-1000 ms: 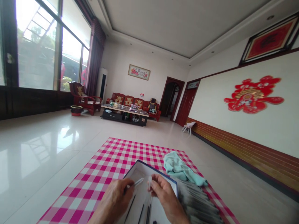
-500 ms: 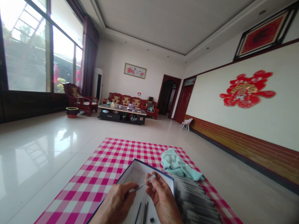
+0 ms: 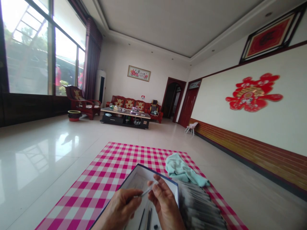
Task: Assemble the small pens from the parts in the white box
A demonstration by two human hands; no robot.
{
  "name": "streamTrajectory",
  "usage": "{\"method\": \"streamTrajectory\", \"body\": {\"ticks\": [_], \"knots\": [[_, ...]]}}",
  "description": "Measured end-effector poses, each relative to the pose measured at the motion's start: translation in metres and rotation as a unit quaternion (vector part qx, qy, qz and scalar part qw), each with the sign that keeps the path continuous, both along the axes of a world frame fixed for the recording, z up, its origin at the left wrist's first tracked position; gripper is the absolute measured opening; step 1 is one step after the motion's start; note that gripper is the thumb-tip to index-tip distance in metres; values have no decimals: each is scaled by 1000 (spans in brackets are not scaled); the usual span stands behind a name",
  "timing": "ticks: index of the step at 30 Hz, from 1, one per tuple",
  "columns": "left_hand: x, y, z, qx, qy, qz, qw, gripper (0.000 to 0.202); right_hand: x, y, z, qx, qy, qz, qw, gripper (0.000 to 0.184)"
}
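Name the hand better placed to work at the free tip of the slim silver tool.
Probably the right hand: its fingers sit at the tip of the slim silver tool, while the left hand already grips the tool's other end.

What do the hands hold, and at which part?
The left hand grips a slim pen-like tool by one end; the right hand holds its other end.

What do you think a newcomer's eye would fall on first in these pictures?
Most striking is the red paper-cut ornament on the right wall. Below, a pink-and-white checked cloth lies on the glossy floor, and over it the left hand and right hand hold a slim pen-like item above an open case.
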State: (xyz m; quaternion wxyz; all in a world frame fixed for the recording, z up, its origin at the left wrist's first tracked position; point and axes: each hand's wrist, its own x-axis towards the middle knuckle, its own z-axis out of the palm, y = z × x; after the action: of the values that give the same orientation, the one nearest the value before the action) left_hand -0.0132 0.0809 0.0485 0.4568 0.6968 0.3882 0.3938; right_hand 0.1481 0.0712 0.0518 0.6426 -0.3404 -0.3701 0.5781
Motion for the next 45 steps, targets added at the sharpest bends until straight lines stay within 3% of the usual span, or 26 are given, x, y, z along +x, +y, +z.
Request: {"method": "streamTrajectory", "body": {"ticks": [8,16,25,34,45], "knots": [[1,-2,2,48,18,-1,999,33,2,-1,-4,38,-60,17,997,32],[2,-2,5,-45,-25,-61,997,49,6,-5,6,89,20,102,991,22],[6,-11,14,69,39,-2,997,37,-6,-5,2,43,37,3,998,24],[12,-17,25,169,105,75,977,35,-12,-6,8,13,50,-36,998,30],[13,-24,22,239,194,112,945,31,-14,-7,9,-8,64,-56,996,33]]}}
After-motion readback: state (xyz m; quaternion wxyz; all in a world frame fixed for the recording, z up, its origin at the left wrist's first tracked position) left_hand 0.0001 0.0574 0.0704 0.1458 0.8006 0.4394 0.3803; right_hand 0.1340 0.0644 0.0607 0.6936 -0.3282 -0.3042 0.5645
